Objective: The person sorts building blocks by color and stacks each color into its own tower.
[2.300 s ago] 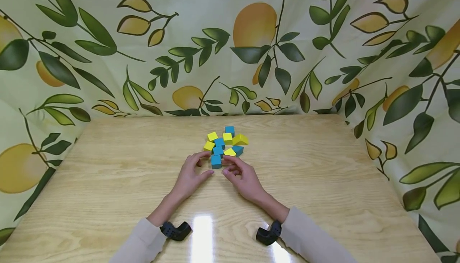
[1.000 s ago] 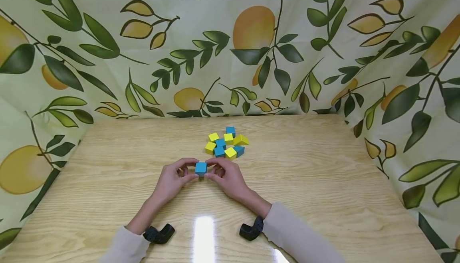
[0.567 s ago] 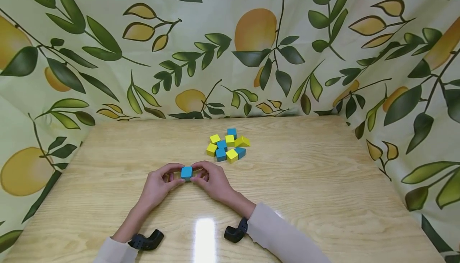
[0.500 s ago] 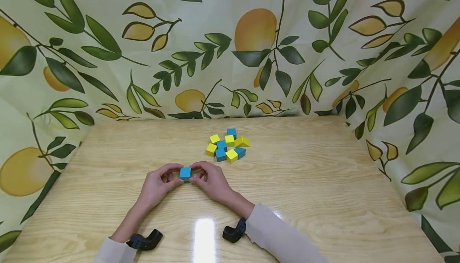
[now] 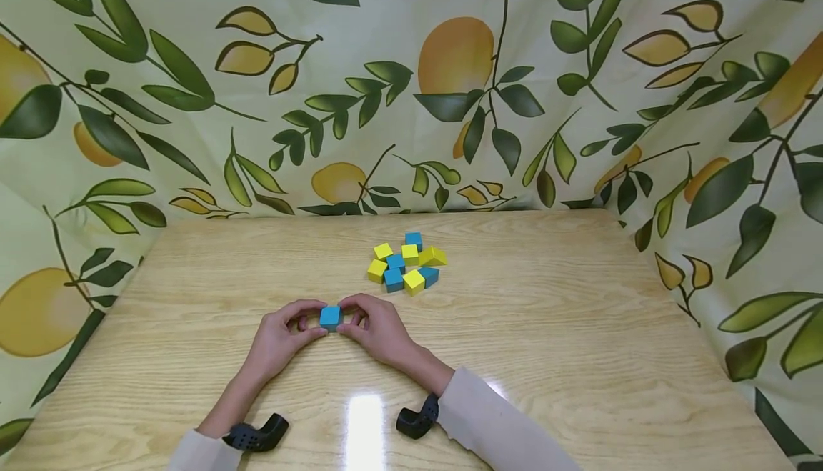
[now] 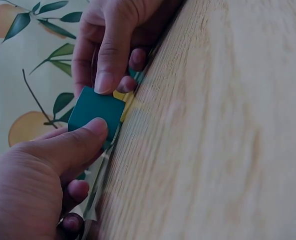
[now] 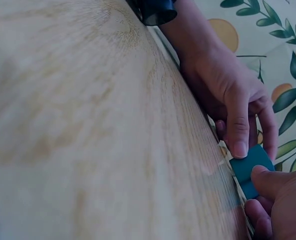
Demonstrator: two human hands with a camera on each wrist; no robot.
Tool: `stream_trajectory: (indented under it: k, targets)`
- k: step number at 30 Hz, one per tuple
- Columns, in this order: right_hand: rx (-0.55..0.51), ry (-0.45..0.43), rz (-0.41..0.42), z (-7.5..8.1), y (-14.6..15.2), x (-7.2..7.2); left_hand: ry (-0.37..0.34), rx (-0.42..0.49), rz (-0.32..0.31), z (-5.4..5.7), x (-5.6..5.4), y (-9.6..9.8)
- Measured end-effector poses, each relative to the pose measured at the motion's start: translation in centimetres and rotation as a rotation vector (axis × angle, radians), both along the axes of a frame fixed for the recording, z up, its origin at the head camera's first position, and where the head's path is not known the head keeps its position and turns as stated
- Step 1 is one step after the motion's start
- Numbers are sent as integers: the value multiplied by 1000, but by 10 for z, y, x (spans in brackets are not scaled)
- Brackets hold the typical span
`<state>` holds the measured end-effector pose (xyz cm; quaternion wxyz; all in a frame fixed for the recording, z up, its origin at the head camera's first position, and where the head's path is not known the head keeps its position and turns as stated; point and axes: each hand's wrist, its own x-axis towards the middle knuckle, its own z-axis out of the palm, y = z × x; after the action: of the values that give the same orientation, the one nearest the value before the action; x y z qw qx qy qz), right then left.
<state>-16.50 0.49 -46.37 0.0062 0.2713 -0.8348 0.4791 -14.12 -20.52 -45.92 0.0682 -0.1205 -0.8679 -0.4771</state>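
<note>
A blue cube [image 5: 330,316] is in front of and left of the block pile, low at the table surface. My left hand [image 5: 278,336] pinches it from the left with thumb and index finger. From the right, my right hand [image 5: 381,329] grips the same cube likewise. In the left wrist view, both thumbs press on the near face of the cube [image 6: 99,109], right hand above and left hand below. The right wrist view has the cube [image 7: 247,165] at the lower right, its far side hidden by fingers.
Behind the hands lies a loose pile of blue cubes [image 5: 393,281] and yellow cubes [image 5: 377,271]. It also has a yellow triangular block [image 5: 434,256] and a blue angled block [image 5: 429,276]. The wooden table [image 5: 546,314] meets a leaf-patterned cloth [image 5: 360,13] at the back.
Both hands took the blue cube from the pile's front and moved it left and toward the body. Over the last half second the hands have hardly moved.
</note>
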Motion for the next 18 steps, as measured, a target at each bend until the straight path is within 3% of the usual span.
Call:
stream_trajectory:
  k: [18]
  targets:
    - [26,7,9,4,1,1,3,-17,-14,-3,-1,-1]
